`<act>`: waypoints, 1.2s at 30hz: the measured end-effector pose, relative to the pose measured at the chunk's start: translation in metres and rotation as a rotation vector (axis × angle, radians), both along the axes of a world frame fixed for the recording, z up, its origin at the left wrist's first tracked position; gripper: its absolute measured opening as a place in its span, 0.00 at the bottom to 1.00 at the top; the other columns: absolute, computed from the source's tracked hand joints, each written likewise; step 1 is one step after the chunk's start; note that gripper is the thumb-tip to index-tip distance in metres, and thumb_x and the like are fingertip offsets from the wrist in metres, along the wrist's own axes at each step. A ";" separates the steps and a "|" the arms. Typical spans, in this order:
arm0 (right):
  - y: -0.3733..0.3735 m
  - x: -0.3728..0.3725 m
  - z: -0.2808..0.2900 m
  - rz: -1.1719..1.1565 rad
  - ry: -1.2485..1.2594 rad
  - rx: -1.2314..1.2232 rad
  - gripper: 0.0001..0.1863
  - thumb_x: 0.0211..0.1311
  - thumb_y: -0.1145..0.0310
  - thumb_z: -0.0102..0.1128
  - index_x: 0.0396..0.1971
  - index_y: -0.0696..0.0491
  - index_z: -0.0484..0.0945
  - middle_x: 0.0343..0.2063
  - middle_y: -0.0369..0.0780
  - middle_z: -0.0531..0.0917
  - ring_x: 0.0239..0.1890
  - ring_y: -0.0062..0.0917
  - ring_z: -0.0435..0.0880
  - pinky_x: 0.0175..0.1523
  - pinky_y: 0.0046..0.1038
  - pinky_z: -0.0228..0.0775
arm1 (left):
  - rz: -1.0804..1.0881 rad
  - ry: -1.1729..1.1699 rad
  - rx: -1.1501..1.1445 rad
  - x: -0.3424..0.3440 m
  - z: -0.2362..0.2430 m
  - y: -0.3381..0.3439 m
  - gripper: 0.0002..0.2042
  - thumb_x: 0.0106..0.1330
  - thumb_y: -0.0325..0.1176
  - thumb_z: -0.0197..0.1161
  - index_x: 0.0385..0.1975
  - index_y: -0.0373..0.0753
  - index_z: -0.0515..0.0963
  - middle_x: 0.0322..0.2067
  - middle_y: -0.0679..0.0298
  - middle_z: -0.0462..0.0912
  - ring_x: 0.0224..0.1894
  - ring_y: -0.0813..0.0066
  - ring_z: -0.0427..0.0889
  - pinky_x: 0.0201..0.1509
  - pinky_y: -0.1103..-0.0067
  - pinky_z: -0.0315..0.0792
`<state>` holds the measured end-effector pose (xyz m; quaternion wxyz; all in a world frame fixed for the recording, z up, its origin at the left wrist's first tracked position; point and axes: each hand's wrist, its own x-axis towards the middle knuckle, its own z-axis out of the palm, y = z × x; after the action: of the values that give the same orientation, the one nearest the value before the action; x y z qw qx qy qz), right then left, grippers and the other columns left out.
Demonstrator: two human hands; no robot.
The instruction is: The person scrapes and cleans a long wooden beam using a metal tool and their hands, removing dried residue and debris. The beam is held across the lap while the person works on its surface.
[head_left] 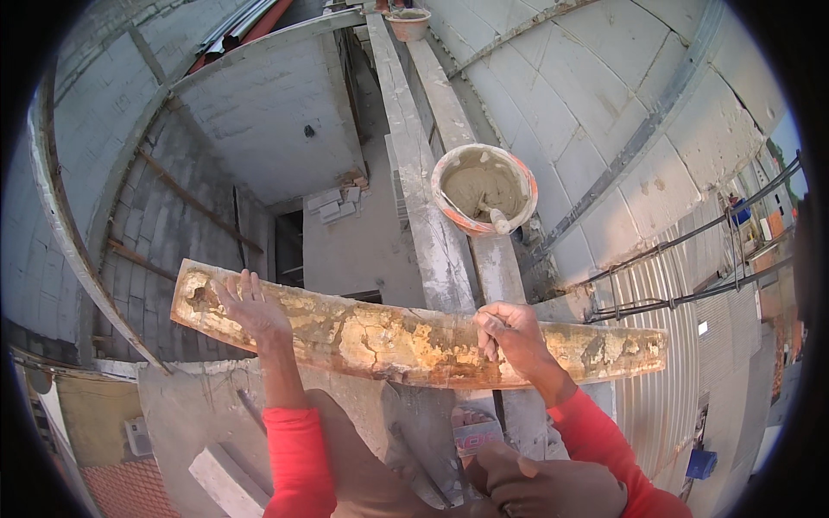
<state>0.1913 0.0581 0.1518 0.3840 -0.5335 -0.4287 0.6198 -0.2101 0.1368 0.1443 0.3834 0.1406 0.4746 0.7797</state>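
Note:
A long wooden plank [371,341], crusted with dried yellowish mortar, lies crosswise in front of my knees. My left hand [256,309] is over its left end, palm up and fingers spread, holding nothing. Toward the right part of the plank, my right hand [514,341] has its fingers curled together. Whatever may be inside those fingers is hidden. Beyond the plank, a round orange-rimmed bucket [438,194] of wet grey mortar [482,183] stands on the concrete beams. A tool's mortar-smeared handle [498,221] sticks out over its near rim.
Two narrow concrete beams [406,129] run away from me, with a deep drop to a floor [350,250] on their left. Another bucket [408,24] stands far along them. A block wall [596,104] rises on the right, near steel rebar [665,246]. My sandalled foot [473,423] is below the plank.

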 end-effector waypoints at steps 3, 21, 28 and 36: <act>0.014 -0.014 0.005 -0.013 0.044 0.058 0.12 0.81 0.67 0.61 0.45 0.63 0.84 0.25 0.37 0.85 0.21 0.16 0.80 0.25 0.22 0.73 | -0.113 0.084 -0.085 0.002 0.010 -0.017 0.54 0.78 0.71 0.52 0.84 0.28 0.42 0.79 0.38 0.58 0.84 0.46 0.57 0.87 0.53 0.45; -0.066 -0.110 -0.077 0.434 -0.115 0.073 0.09 0.69 0.74 0.58 0.42 0.61 0.84 0.26 0.37 0.86 0.30 0.19 0.82 0.37 0.28 0.75 | -0.372 -0.218 -0.142 0.121 0.006 -0.023 0.17 0.90 0.47 0.49 0.37 0.45 0.72 0.21 0.78 0.59 0.19 0.87 0.52 0.20 0.82 0.47; -0.006 -0.091 -0.013 0.155 0.561 -0.466 0.15 0.72 0.68 0.55 0.49 0.62 0.81 0.19 0.34 0.76 0.15 0.13 0.62 0.22 0.21 0.53 | -0.374 -0.281 -0.067 0.140 -0.009 -0.022 0.16 0.90 0.47 0.48 0.39 0.44 0.70 0.20 0.79 0.56 0.17 0.87 0.51 0.18 0.81 0.46; -0.016 -0.091 -0.019 0.560 -0.281 -0.024 0.18 0.81 0.58 0.63 0.50 0.61 0.82 0.18 0.31 0.76 0.15 0.12 0.65 0.23 0.18 0.57 | -0.281 -0.171 -0.111 0.135 -0.031 -0.004 0.21 0.89 0.47 0.46 0.34 0.40 0.74 0.20 0.74 0.67 0.18 0.83 0.64 0.21 0.76 0.59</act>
<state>0.1007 0.0419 0.1331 0.1288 -0.4798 -0.6005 0.6266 -0.0750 0.1330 0.1137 0.5349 0.1172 0.4581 0.7002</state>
